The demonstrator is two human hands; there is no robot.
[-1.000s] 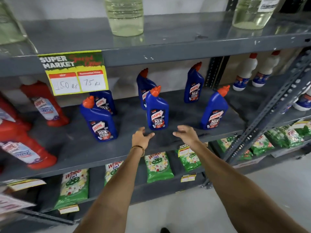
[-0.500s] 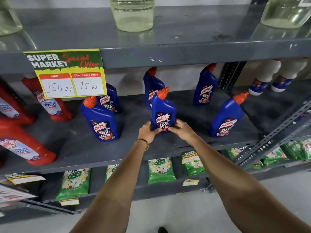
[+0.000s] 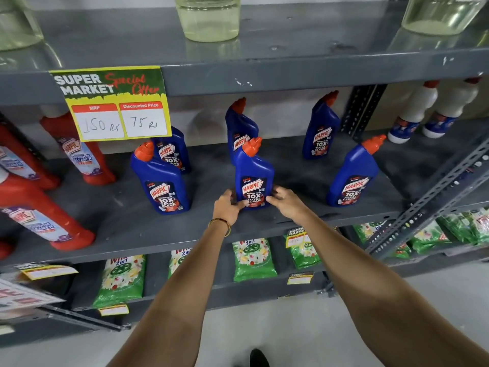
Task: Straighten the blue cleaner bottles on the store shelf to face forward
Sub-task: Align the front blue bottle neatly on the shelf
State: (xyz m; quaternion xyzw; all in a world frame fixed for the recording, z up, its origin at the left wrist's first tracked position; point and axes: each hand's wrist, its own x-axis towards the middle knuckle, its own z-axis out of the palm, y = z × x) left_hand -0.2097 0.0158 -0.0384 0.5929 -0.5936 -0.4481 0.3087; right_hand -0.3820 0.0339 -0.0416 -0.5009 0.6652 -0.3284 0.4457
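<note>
Several blue cleaner bottles with orange caps stand on the grey middle shelf (image 3: 304, 178). The front middle blue bottle (image 3: 253, 176) stands upright with its label facing me. My left hand (image 3: 229, 206) grips its lower left side and my right hand (image 3: 287, 201) grips its lower right side. Another blue bottle (image 3: 161, 181) stands front left, and one (image 3: 353, 176) front right, tilted a little. Three more stand behind: one (image 3: 173, 152) partly hidden by the price sign, one (image 3: 239, 125) behind the held bottle, one (image 3: 320, 128) at the back right.
Red cleaner bottles (image 3: 79, 154) fill the shelf's left end. White bottles (image 3: 415, 112) stand at the far right. A price sign (image 3: 113, 102) hangs from the upper shelf, which carries clear jugs (image 3: 207, 17). Green detergent packs (image 3: 254, 258) lie below. A slanted metal brace (image 3: 434, 197) crosses right.
My hands rose from the shelf's front edge and closed on both sides of the front middle blue bottle. The camera has moved closer to the shelf.
</note>
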